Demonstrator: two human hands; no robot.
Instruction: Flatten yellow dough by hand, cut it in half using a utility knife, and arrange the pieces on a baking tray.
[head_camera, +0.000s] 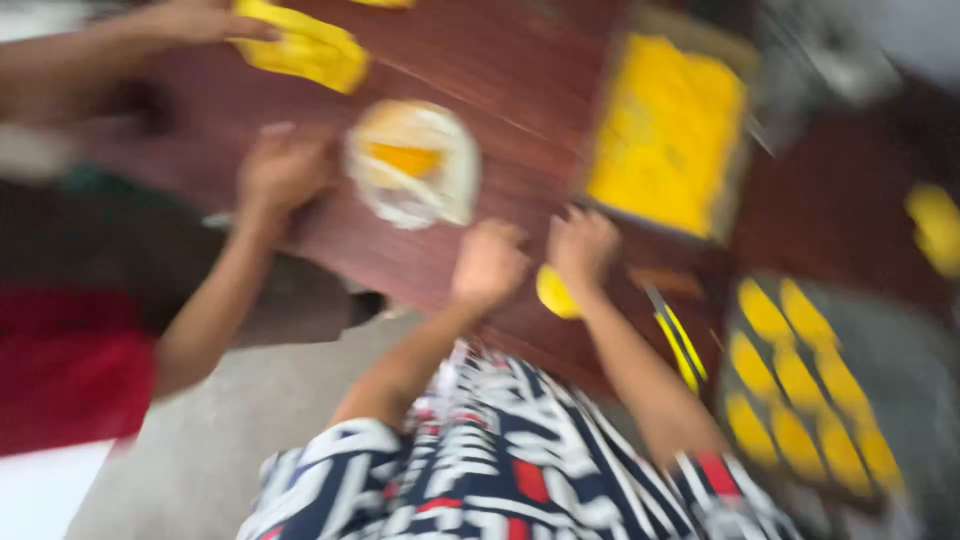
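Yellow dough tray (668, 130) beyond both hands

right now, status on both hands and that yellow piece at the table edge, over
Left hand fisted, nothing seen in it. Right hand touching yellow piece at table edge; grip blurred. Co-worker's hand beside wrapped round.

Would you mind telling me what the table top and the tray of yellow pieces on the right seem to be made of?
The table looks like dark reddish-brown wood or wood laminate: straight grain lines, slight sheen. The tray under the yellow pieces appears grey and dull, perhaps metal; motion blur leaves that open.
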